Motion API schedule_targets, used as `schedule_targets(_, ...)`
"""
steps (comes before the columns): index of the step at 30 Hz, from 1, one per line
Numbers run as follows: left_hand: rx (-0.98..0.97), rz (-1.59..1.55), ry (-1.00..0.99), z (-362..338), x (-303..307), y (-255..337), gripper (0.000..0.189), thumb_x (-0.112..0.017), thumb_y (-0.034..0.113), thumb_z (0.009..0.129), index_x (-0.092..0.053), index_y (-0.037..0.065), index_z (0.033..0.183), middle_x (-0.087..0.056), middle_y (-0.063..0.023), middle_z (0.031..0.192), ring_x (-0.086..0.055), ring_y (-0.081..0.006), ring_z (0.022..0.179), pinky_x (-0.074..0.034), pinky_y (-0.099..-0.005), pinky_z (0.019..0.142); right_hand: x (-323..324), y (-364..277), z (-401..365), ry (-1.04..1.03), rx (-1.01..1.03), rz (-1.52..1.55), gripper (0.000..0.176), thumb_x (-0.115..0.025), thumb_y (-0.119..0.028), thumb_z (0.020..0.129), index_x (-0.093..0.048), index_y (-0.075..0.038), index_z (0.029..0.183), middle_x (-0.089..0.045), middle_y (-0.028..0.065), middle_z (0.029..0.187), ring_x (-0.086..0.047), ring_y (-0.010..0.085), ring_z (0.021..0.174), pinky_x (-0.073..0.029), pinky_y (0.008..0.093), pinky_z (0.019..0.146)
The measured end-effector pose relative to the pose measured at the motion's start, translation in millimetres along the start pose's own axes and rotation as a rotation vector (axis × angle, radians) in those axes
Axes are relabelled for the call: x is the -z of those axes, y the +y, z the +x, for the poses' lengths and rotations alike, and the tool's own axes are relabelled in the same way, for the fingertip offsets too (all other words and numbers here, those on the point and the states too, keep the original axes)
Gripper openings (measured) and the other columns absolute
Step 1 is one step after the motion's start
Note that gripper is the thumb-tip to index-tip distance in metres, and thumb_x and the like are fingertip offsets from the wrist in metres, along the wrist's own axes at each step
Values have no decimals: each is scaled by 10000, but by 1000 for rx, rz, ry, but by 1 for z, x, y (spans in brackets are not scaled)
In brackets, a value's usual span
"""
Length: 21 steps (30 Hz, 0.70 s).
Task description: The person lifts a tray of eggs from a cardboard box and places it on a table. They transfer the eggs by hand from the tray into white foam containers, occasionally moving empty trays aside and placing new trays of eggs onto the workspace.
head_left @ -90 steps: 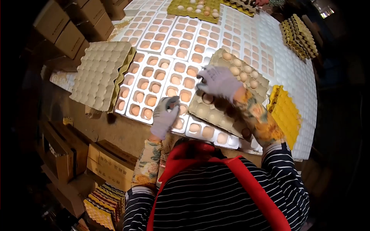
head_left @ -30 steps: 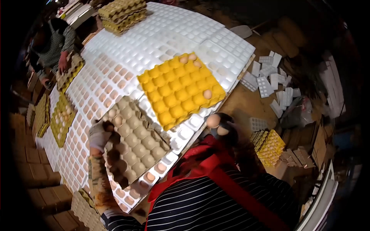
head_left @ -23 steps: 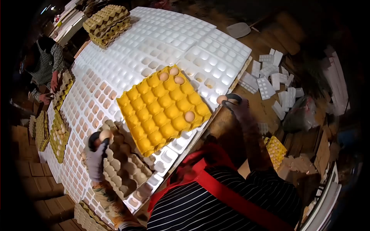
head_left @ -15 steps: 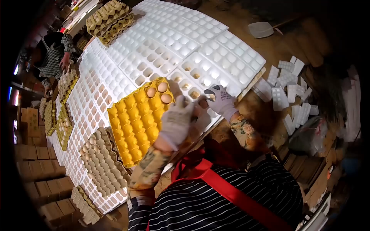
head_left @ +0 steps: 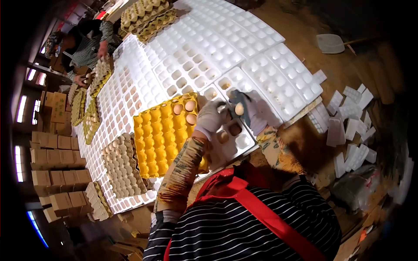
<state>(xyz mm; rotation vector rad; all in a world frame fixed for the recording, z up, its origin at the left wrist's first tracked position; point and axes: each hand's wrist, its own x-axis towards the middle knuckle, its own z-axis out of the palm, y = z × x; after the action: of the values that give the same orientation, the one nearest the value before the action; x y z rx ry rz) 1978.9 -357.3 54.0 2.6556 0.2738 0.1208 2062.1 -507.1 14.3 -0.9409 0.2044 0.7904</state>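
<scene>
My right hand (head_left: 254,112), in a pale glove with a dark palm, holds an egg (head_left: 239,109) above the white foam egg tray (head_left: 217,157). My gloved left hand (head_left: 210,116) is over the same tray, close to the yellow egg tray (head_left: 157,135). Its fingers curl inward; whatever they hold, if anything, is hidden. Three eggs show at the yellow tray's upper right corner, one of them this egg (head_left: 190,105). Below my hands, a brown egg (head_left: 223,137) and a darker one (head_left: 235,129) sit in foam cups.
Grey egg trays (head_left: 124,163) lie left of the yellow one, and stacked trays (head_left: 146,17) stand at the far end. Another person (head_left: 91,48) handles trays across the table. Cardboard boxes (head_left: 58,156) are piled left; loose foam pieces (head_left: 352,124) and a dustpan (head_left: 331,44) lie on the floor right.
My right hand has turned palm up, with an egg now visible in its fingers. My left hand has shifted slightly up and right, fingers curled. The view has swung, moving the table rightward.
</scene>
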Motion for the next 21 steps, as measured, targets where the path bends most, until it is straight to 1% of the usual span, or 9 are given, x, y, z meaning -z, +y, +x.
schedule_targets(1,206,-521,68,11,-13,-10,291,-684,208,912,-707,53,1158,-714,-81,986,-690,-210,807,-549,-337,705,1,5,7,-121,36,282,336,-710,-230,920,-687,-18,1180,-699,106,1025,-685,188,939,-563,329,765)
schedule_targets(3,478,-1248,241,34,-22,-11,226,-662,161,957,-708,69,1158,-681,5,922,-615,-109,689,-509,-252,591,9,28,37,-21,213,18,349,-704,-194,922,-662,-12,1216,-694,110,1059,-675,189,951,-555,325,777)
schedule_targets(5,503,-1409,469,53,-30,-18,245,-671,166,952,-690,73,1178,-658,-4,875,-610,-128,683,-495,-253,586,-13,41,44,104,664,-282,408,-656,-133,947,-574,-6,1326,-685,117,1135,-648,182,981,-530,300,822)
schedule_targets(10,468,-1598,687,58,-8,-9,284,-613,123,975,-637,61,1251,-637,-58,1037,-621,-178,876,-530,-285,757,-17,40,30,-7,1127,-1484,501,-615,-135,891,-539,-70,1382,-528,188,1392,-444,409,1320,-318,474,1147)
schedule_targets(14,144,-822,418,47,-3,-26,420,-479,26,999,-504,56,1417,-589,-126,1265,-603,-198,1068,-510,-300,925,-36,45,37,-83,1123,-939,434,-584,-135,927,-556,-49,1351,-566,203,1342,-506,364,1278,-379,446,1104)
schedule_targets(16,350,-1278,227,45,-11,-15,464,-487,30,992,-454,48,1454,-539,-174,1376,-531,-231,1250,-426,-319,1068,-53,44,39,-172,754,-519,412,-577,-127,945,-558,-36,1346,-599,205,1289,-589,334,1186,-467,411,1010)
schedule_targets(17,-28,-948,305,27,-10,-13,453,-525,40,976,-481,20,1427,-507,-200,1427,-450,-250,1367,-337,-325,1151,-49,35,34,-161,540,-426,412,-614,-161,933,-569,-3,1311,-625,187,1249,-646,287,1076,-521,373,903)
schedule_targets(18,20,-894,237,19,-4,-14,461,-587,67,943,-521,23,1397,-522,-176,1421,-441,-274,1387,-342,-334,1155,-47,16,38,-170,825,-790,429,-652,-217,908,-596,-80,1310,-631,166,1218,-650,292,1039,-523,391,888)
schedule_targets(21,-26,-192,450,-20,61,-20,612,-669,44,791,-569,129,1388,-512,-162,1448,-464,-371,1342,-365,-392,1136,-64,-1,45,-65,787,-1581,447,-664,-297,866,-624,-279,1311,-589,137,1236,-639,337,1042,-520,442,905)
